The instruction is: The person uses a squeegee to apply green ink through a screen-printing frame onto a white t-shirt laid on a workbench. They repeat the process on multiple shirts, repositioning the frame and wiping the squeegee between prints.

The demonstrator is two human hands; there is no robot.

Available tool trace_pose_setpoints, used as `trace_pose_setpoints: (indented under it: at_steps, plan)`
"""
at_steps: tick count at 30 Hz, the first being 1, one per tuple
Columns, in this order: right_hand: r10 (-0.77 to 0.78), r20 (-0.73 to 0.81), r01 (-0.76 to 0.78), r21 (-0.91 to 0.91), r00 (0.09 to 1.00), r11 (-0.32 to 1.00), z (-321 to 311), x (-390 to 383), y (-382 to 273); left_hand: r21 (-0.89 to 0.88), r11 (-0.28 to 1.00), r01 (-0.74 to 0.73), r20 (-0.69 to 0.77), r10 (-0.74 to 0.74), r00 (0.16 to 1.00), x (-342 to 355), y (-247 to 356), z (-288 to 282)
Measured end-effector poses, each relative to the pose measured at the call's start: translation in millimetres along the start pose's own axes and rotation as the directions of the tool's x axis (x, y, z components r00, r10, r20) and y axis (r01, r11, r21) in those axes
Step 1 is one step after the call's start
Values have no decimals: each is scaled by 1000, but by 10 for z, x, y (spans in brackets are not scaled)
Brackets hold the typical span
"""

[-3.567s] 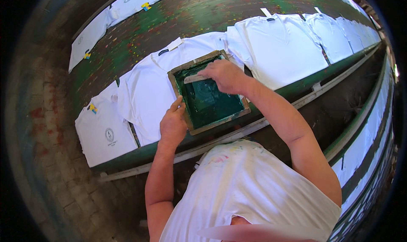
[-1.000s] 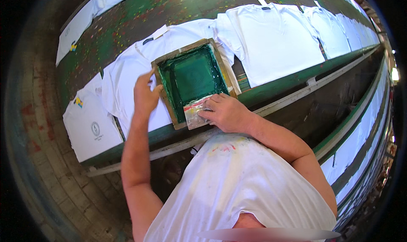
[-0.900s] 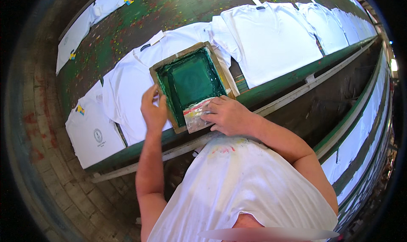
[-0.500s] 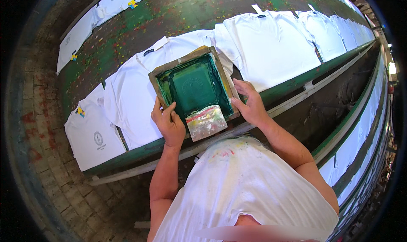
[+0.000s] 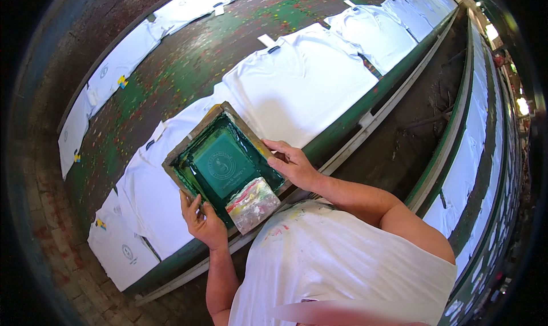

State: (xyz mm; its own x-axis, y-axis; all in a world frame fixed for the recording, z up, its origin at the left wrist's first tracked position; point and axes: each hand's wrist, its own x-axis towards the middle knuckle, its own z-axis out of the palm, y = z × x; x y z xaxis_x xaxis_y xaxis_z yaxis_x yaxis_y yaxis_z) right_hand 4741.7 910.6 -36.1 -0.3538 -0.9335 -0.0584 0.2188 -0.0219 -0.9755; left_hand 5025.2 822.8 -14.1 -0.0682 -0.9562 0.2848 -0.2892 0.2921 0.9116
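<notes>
A wooden screen-printing frame (image 5: pixel 249 132) with green, ink-smeared mesh (image 5: pixel 212 169) is held tilted between my hands. A round emblem shows on the mesh. My left hand (image 5: pixel 204 220) grips the frame's left side near its lower corner, fingers curled at the rim. On the opposite side my right hand (image 5: pixel 294 166) clasps the edge, its thumb on the near face. A paint-stained squeegee (image 5: pixel 254 205) rests inside the frame at the near end and sticks out over the rim. Beneath and beyond the frame lies a white T-shirt (image 5: pixel 149 174), partly covered by it.
The long green table (image 5: pixel 200 55) is speckled with paint. A white T-shirt (image 5: pixel 305 89) lies to the right, and several more continue beyond. A printed T-shirt (image 5: pixel 121 243) is at the left end. A rail (image 5: pixel 365 120) runs along the near edge; another table of shirts (image 5: pixel 456 209) stands right.
The frame and both hands have shifted left and lower in view, and the frame looks more turned. My view has swung too. Both hands keep their hold, with the squeegee still inside.
</notes>
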Motion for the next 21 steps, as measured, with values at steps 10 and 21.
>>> trace_pose_setpoints:
  at_steps: [10,21]
  plan:
    - [118,-230,-89,133,966,987,-2282,85,-494,64,997,-32,134,23,991,-289,817,2248]
    - [-129,-59,142,358,990,923,-3501,308,-1183,-362,914,184,94,-161,982,-334,1797,3163]
